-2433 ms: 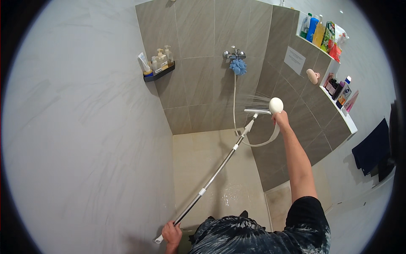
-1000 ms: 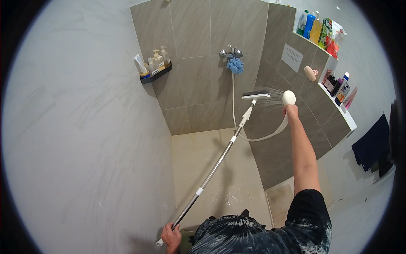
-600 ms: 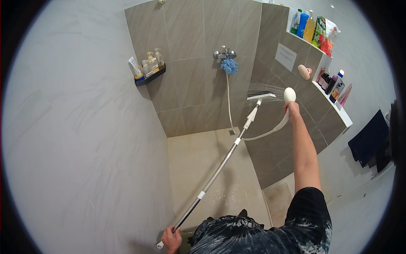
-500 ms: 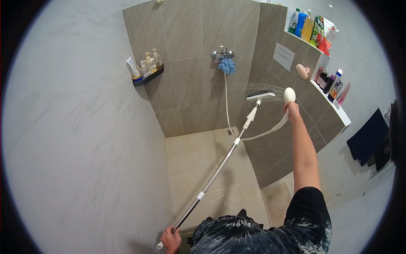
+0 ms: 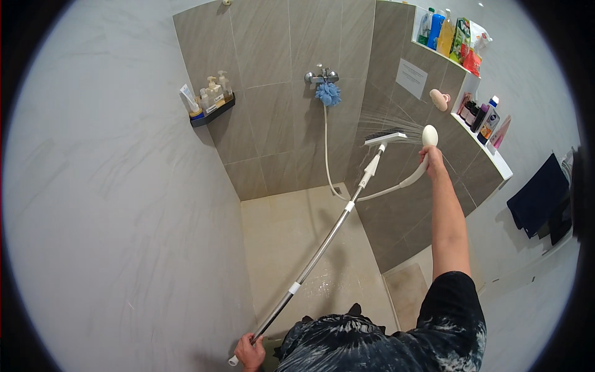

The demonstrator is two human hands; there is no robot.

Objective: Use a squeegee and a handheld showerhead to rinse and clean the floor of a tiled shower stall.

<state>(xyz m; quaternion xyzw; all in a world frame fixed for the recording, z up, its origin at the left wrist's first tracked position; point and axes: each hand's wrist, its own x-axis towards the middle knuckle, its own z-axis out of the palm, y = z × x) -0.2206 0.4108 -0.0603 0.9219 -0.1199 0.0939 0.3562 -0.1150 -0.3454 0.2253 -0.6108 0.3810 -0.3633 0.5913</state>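
My left hand [image 5: 250, 352] grips the lower end of a long steel-and-white pole [image 5: 320, 249], which slants up to the right and ends in a white brush head with dark bristles [image 5: 385, 137]. My right hand [image 5: 432, 158] is wrapped round the handle of a white shower head [image 5: 429, 135], with my arm stretched out. Water sprays leftward from it over the brush head toward the tiled wall, a little below a pink object [image 5: 439, 98] mounted there. A white hose [image 5: 378, 194] loops from the handle to the chrome mixer [image 5: 321, 77], where a blue pouf [image 5: 328, 93] hangs.
A dark corner shelf [image 5: 213, 115] with toiletries is at back left. Stepped white ledges [image 5: 499, 165] on the right hold several bottles and packets. A paper sign [image 5: 411, 77] is on the tiles. Dark cloth [image 5: 536, 192] hangs at far right. The beige shower floor [image 5: 279, 229] has wet patches.
Since the earliest frame, my right hand and the shower head have moved up and right. The brush head has risen and shifted slightly right. The view has shifted slightly.
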